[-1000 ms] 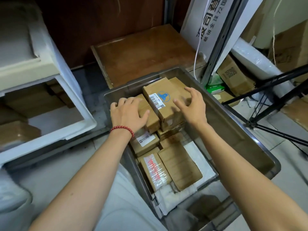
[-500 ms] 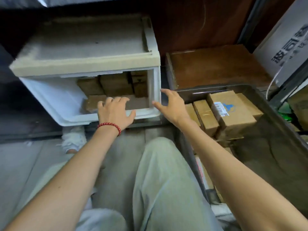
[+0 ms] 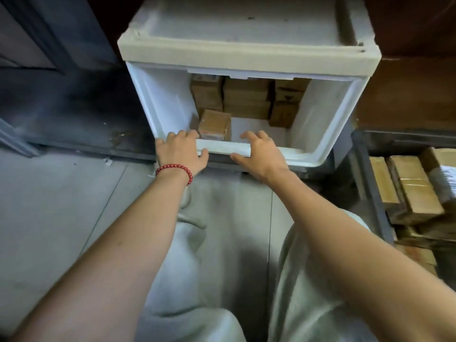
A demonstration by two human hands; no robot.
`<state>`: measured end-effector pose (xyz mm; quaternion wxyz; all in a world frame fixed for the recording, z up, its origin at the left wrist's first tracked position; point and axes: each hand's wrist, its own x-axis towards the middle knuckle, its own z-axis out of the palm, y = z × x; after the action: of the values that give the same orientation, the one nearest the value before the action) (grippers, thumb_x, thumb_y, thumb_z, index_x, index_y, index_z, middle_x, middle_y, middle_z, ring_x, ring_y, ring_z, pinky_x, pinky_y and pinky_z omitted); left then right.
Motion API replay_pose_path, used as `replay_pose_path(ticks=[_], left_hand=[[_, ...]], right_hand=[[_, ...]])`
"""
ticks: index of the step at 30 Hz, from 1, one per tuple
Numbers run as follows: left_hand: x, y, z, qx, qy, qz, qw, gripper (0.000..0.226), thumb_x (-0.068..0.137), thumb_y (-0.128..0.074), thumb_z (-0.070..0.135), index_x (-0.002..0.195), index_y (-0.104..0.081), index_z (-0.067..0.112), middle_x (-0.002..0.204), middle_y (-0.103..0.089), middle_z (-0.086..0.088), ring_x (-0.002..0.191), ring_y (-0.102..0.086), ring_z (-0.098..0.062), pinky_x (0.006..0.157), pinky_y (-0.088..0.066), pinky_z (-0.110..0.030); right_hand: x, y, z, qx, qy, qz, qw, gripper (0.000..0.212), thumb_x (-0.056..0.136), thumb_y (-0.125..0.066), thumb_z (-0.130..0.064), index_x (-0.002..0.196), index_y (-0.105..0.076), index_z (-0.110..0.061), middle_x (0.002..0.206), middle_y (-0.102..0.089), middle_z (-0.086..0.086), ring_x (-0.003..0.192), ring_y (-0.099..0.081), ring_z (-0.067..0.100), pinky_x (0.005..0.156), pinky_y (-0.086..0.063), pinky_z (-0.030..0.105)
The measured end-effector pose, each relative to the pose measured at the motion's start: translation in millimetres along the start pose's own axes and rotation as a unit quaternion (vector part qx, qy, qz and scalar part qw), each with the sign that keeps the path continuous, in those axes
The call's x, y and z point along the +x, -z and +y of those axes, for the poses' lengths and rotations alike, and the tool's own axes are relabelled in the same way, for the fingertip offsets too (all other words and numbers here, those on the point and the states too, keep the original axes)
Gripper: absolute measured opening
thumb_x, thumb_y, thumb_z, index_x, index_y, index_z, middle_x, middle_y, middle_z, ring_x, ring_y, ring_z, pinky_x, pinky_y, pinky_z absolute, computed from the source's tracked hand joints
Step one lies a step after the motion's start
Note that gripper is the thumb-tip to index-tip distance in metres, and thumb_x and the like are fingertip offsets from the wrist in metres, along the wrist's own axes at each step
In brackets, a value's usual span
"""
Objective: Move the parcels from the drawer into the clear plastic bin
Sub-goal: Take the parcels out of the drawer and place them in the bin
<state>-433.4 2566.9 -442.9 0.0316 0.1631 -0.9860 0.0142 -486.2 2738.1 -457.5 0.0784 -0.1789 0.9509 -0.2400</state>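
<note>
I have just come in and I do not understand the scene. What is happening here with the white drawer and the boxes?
A person is emptying parcels from the white drawer into the clear plastic bin at the right, which already holds several brown parcels. At this moment both hands are empty: the left hand and the right hand reach over the drawer's front edge. One small parcel lies just behind that edge, and more boxes are stacked at the back.

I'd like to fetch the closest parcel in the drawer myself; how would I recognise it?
Find the white drawer pulled open at the top. The front parcel lies alone just behind its front lip, between the two hands, apart from the parcels stacked at the back.
</note>
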Motion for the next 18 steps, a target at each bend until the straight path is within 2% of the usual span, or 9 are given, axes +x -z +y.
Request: replay_pose_path(ticks=[3, 8, 13, 18], left_hand=[[29.9, -11.9, 1.0, -0.006, -0.007, -0.017, 1.000, 0.042, 0.090, -0.049, 0.044, 0.123, -0.054, 0.019, 0.118, -0.059, -0.007, 0.108, -0.055, -0.029, 0.083, -0.038, -0.038], [71.7, -42.4, 4.6, 0.000, -0.022, -0.071, 0.997, 0.044, 0.092, -0.050, 0.040, 0.129, -0.048, 0.017, 0.125, -0.054, -0.008, 0.112, -0.054, -0.030, 0.084, -0.044, -0.038], [104.1, -62.0, 1.2, 0.007, 0.030, -0.087, 0.996, 0.047, 0.091, -0.050, 0.039, 0.130, -0.045, 0.014, 0.123, -0.054, -0.012, 0.113, -0.053, -0.033, 0.084, -0.044, -0.041], [129.5, -75.7, 3.6, 0.026, 0.051, -0.106, 0.993, 0.049, 0.091, -0.050, 0.044, 0.127, -0.047, 0.011, 0.116, -0.056, -0.014, 0.109, -0.054, -0.033, 0.085, -0.045, -0.041]], right_hand=[[34.3, -7.6, 5.2, -0.044, 0.006, 0.010, 0.999, 0.059, 0.089, -0.058, -0.052, 0.140, -0.042, -0.024, 0.140, -0.045, 0.005, 0.121, -0.049, 0.025, 0.093, -0.046, 0.039], [80.4, -30.1, 23.2, -0.170, -0.006, 0.008, 0.985, 0.060, 0.088, -0.051, -0.062, 0.139, -0.041, -0.031, 0.142, -0.047, 0.005, 0.129, -0.044, 0.028, 0.109, -0.026, 0.048], [121.9, -50.0, 28.0, -0.181, 0.003, -0.005, 0.983, 0.063, 0.087, -0.049, -0.062, 0.140, -0.038, -0.029, 0.141, -0.045, 0.009, 0.129, -0.042, 0.032, 0.108, -0.023, 0.049], [145.2, -66.6, 39.1, -0.138, -0.045, -0.038, 0.989, 0.071, 0.086, -0.047, -0.067, 0.143, -0.032, -0.028, 0.145, -0.039, 0.008, 0.133, -0.037, 0.033, 0.110, -0.023, 0.049]])
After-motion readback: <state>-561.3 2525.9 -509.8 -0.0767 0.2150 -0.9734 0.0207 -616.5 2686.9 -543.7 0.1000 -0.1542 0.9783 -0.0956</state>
